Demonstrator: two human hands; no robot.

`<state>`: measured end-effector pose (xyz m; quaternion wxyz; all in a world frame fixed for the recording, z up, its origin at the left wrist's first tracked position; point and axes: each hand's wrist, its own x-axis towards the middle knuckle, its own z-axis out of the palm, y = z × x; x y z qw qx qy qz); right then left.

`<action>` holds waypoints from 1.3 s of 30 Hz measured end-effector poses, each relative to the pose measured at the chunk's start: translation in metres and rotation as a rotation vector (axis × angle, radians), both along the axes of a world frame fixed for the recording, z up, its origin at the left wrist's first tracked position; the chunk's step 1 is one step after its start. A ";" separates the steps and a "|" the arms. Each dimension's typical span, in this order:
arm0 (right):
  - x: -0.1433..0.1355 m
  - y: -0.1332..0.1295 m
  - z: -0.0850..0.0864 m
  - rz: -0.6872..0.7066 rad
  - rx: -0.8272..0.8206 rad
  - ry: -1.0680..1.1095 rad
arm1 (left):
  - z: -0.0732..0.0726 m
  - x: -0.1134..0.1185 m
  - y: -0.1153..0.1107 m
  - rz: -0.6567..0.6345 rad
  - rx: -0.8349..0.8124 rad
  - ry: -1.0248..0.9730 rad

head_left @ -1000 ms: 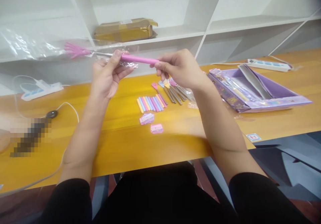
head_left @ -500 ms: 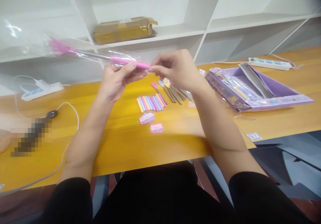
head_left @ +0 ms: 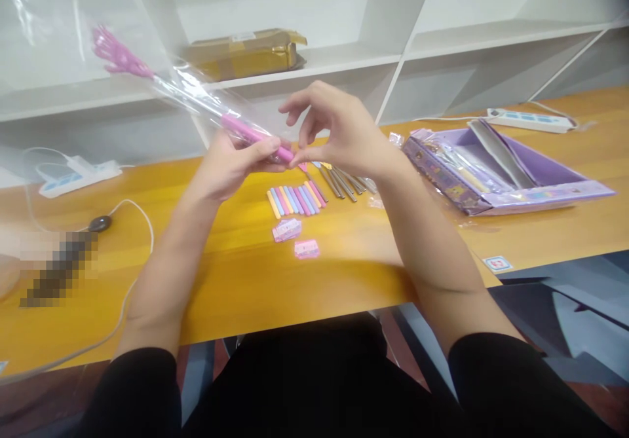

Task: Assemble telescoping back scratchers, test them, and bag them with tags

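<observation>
My left hand (head_left: 240, 160) is closed around the pink handle of a back scratcher (head_left: 243, 129) with a metal rod and a pink claw-shaped head. A clear plastic bag (head_left: 196, 88) covers the scratcher, which slants up to the left above the table. My right hand (head_left: 334, 127) is at the handle's lower end, its fingers curled but apart and its thumb tip at or against that end. Below lie a row of pastel handles (head_left: 296, 200), several metal rods with claw heads (head_left: 341, 181), a small stack of pink cards (head_left: 287, 230) and a pink card (head_left: 307, 249) apart from it.
On the right is a purple display box (head_left: 550, 169) holding bagged items. Power strips (head_left: 531, 120) lie at the back right and back left. A brown carton (head_left: 246, 55) sits on the white shelf. A white cable (head_left: 147, 228) runs along the left side of the table (head_left: 295, 294).
The back scratcher has tilted more steeply, its claw head higher and its handle end lower. My right fingers have spread from a pinch at the handle's end.
</observation>
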<state>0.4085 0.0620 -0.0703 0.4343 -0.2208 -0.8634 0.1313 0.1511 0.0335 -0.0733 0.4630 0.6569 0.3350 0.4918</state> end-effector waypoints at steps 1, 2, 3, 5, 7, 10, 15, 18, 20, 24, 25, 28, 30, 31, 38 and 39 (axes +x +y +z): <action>-0.001 -0.001 0.001 0.004 0.010 -0.010 | 0.000 0.000 0.000 -0.016 0.003 0.010; -0.001 -0.003 0.001 0.002 0.023 -0.022 | 0.000 0.000 0.000 -0.028 0.008 0.018; -0.003 -0.005 0.002 -0.001 0.039 -0.038 | 0.001 0.000 0.000 -0.036 0.013 0.026; -0.006 -0.010 0.004 -0.008 0.068 -0.072 | 0.003 -0.001 -0.001 -0.035 0.025 0.040; -0.009 -0.014 0.004 -0.011 0.091 -0.107 | 0.005 -0.004 -0.002 -0.021 0.032 0.050; -0.012 -0.017 0.002 0.003 0.160 -0.141 | 0.008 -0.007 -0.003 -0.009 0.023 0.065; -0.013 -0.014 -0.005 0.049 0.284 -0.148 | 0.008 -0.011 -0.004 -0.048 0.006 0.053; -0.015 -0.013 -0.007 0.048 0.272 -0.148 | 0.006 -0.011 -0.002 -0.044 -0.028 0.012; -0.016 -0.014 -0.007 0.046 0.261 -0.145 | 0.005 -0.011 -0.001 -0.045 -0.049 -0.011; -0.014 -0.015 -0.004 0.045 0.227 -0.148 | 0.005 -0.013 0.002 -0.043 -0.022 -0.017; -0.012 -0.015 -0.002 0.048 0.214 -0.156 | 0.005 -0.014 0.003 -0.043 -0.009 -0.008; -0.007 -0.013 0.001 0.043 0.186 -0.179 | 0.007 -0.019 0.005 -0.058 -0.002 0.021; -0.004 -0.012 0.003 0.023 0.194 -0.170 | 0.009 -0.022 0.007 -0.077 -0.022 0.029; -0.003 -0.012 0.003 0.014 0.208 -0.160 | 0.009 -0.024 0.008 -0.089 -0.035 0.032; -0.008 -0.015 0.004 0.026 0.248 -0.155 | 0.008 -0.024 0.014 -0.161 -0.098 0.020; -0.009 -0.016 0.004 0.035 0.245 -0.146 | 0.007 -0.022 0.014 -0.169 -0.099 0.020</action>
